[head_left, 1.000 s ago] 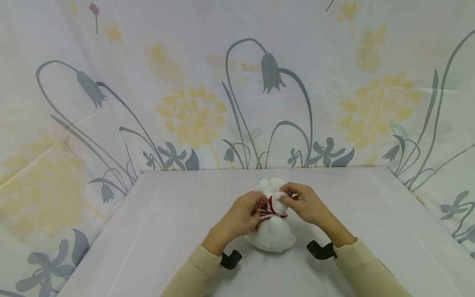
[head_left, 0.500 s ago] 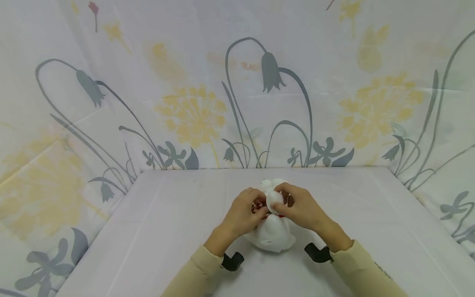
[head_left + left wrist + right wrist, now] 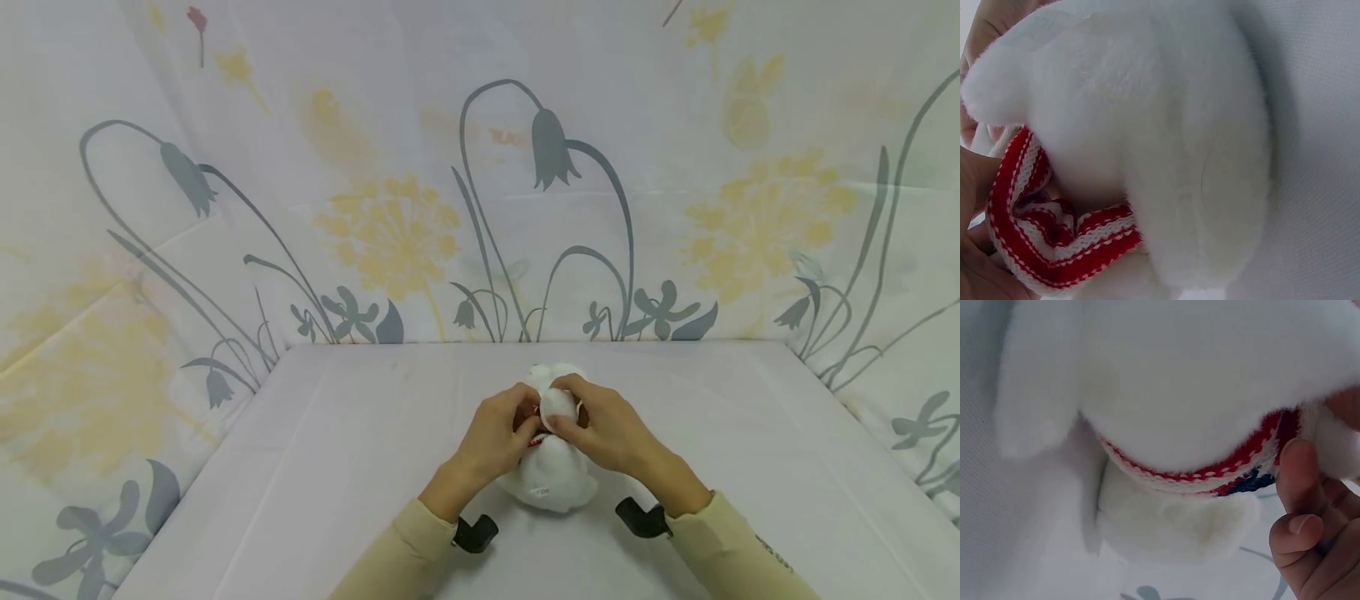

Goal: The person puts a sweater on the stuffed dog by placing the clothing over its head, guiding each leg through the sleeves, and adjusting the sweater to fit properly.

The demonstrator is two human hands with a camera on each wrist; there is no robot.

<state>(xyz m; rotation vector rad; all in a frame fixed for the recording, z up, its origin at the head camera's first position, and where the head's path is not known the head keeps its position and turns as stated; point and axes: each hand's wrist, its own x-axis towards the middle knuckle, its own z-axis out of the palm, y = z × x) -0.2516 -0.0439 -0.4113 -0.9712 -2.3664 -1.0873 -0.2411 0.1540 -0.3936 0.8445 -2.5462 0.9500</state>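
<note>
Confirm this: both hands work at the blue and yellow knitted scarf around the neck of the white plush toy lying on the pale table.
Wrong in one respect: the knitted scarf is red and white striped, as the left wrist view shows. Otherwise right: the left hand and right hand both work at it on the white plush toy lying on the pale table.

The person wears a long-sleeved top in pale beige; the left sleeve [image 3: 390,562] and the right sleeve [image 3: 738,554] both end at the wrist in a plain, close cuff. The right sleeve carries a short line of small dark lettering along the forearm, too small to read. Under each wrist sits a black, rounded camera mount [image 3: 475,533], with its twin [image 3: 642,518] on the right. Both hands are bare.
</note>
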